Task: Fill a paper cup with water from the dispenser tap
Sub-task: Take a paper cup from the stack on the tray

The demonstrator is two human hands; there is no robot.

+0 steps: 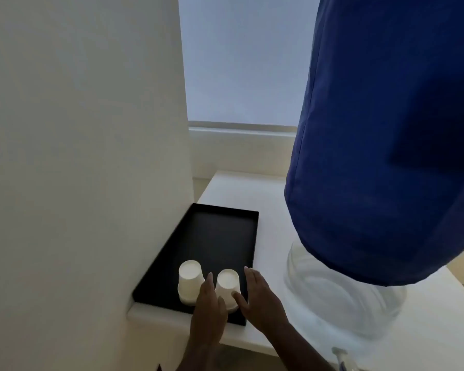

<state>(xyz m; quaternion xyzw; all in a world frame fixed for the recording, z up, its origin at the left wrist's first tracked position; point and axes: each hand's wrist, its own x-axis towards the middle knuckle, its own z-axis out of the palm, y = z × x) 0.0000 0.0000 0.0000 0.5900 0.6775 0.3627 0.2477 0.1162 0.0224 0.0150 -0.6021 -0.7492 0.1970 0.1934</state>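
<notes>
Head view: on the black tray [220, 231], both hands bracket the right upturned paper cup [227, 286], left hand [209, 303] and right hand [260, 295] with fingers loosely spread, likely to lift it.

White counter [268, 210]; black tray [220, 231] at left, covered water bottle [386, 156] right

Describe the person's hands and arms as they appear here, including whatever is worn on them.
Both are bare: the left hand and the right hand wear no gloves, rings or watch that can be seen, and no sleeve covers the visible forearms. The fingers look slim, with short nails. The lighting is dim, so finer detail is unclear.
</notes>
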